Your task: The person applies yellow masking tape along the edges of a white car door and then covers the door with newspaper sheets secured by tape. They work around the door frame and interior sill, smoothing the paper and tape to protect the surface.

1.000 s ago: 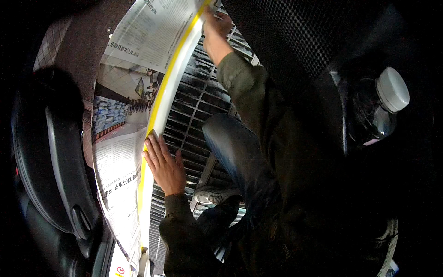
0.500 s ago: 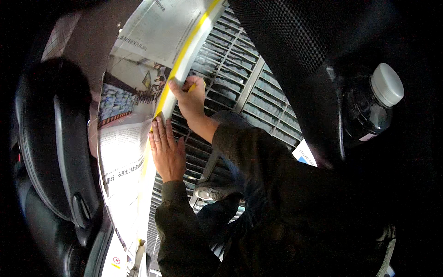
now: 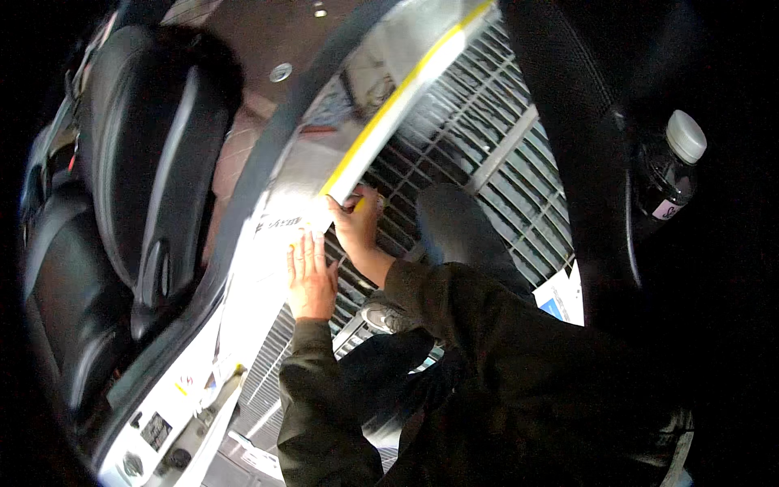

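Observation:
A strip of yellow masking tape (image 3: 369,135) runs along a curved white edge (image 3: 384,134) of a car's door opening. It borders a sheet of newspaper (image 3: 296,174) spread on the inner side. My left hand (image 3: 312,280) lies with its fingers stretched over the brightly lit paper and edge. Just beyond it, my right hand (image 3: 355,235) is curled around a roll of yellow masking tape (image 3: 359,204), mostly hidden by the fingers. Its thumb presses at the near end of the visible strip. Glare washes out the paper around the left fingertips.
Black car seats (image 3: 166,178) stand on the left behind a dark door seal (image 3: 268,146). Below me is a metal floor grating (image 3: 495,138), with my shoe (image 3: 385,316) on it. A dark bottle with a white cap (image 3: 686,136) sits at right, near white papers (image 3: 560,296).
Both hands have moved nearer along the edge, from above the large printed line to beside it. The view has shifted, showing more of the seats and door seal. The newspaper appears narrower.

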The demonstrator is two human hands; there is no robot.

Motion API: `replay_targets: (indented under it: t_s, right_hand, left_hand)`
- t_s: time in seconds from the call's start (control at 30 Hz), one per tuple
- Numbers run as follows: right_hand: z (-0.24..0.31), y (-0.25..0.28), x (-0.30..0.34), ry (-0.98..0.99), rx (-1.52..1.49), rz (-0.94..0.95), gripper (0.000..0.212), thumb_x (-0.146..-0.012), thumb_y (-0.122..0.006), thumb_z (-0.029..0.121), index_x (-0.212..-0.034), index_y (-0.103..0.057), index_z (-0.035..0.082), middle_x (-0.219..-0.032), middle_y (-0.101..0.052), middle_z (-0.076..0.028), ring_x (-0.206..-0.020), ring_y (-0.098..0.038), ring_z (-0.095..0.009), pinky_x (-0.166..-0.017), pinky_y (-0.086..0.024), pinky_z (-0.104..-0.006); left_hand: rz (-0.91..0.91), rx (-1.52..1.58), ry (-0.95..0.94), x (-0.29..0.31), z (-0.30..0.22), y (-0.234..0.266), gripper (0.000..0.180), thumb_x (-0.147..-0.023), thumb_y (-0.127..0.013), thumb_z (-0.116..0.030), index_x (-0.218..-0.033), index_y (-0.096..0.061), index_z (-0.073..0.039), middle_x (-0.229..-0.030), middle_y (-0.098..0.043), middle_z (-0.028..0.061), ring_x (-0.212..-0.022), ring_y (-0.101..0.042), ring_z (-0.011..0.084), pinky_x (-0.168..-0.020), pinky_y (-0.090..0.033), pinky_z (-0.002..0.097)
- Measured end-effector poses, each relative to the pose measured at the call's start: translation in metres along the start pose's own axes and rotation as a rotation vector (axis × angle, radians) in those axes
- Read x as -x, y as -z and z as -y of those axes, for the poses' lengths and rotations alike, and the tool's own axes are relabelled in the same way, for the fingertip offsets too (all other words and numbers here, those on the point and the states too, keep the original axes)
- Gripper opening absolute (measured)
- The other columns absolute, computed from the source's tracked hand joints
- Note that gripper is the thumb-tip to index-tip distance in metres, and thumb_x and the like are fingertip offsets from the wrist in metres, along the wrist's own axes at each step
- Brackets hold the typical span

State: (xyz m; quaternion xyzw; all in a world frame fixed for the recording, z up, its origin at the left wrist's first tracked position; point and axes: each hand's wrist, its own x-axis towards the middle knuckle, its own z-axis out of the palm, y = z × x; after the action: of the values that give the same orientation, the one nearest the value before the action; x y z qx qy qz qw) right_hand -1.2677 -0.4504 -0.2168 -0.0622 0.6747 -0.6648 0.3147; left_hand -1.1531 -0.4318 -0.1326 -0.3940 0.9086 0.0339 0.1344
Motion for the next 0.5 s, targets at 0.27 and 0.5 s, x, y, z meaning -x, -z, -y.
replay_targets:
  t_s: [0.27, 0.5]
  right_hand:
    - [0.011, 0.015, 0.057, 0.108, 0.256, 0.293, 0.040, -0.077, -0.079, 0.010, -0.106, -0.051, 0.006, -0.092, -0.054, -0.003, -0.079, -0.052, -0.012, -0.069, -0.047, -0.0285]
    - [0.078, 0.024, 0.016, 0.326, 0.309, 0.657, 0.037, -0.082, -0.070, 0.005, -0.117, -0.056, 0.006, -0.101, -0.060, -0.006, -0.088, -0.057, -0.014, -0.073, -0.050, -0.0293]
  left_hand:
    - [-0.235, 0.451, 0.141, 0.023, 0.031, 0.034, 0.047, -0.085, -0.067, -0.015, -0.130, -0.053, -0.009, -0.138, -0.051, 0.0145, -0.121, -0.053, 0.0363, -0.100, -0.044, 0.0438]
    - [-0.685, 0.831, 0.403, -0.006, 0.044, 0.073, 0.041, -0.079, -0.073, -0.003, -0.118, -0.062, -0.001, -0.089, -0.064, 0.0114, -0.073, -0.063, 0.0193, -0.069, -0.053, 0.0328]
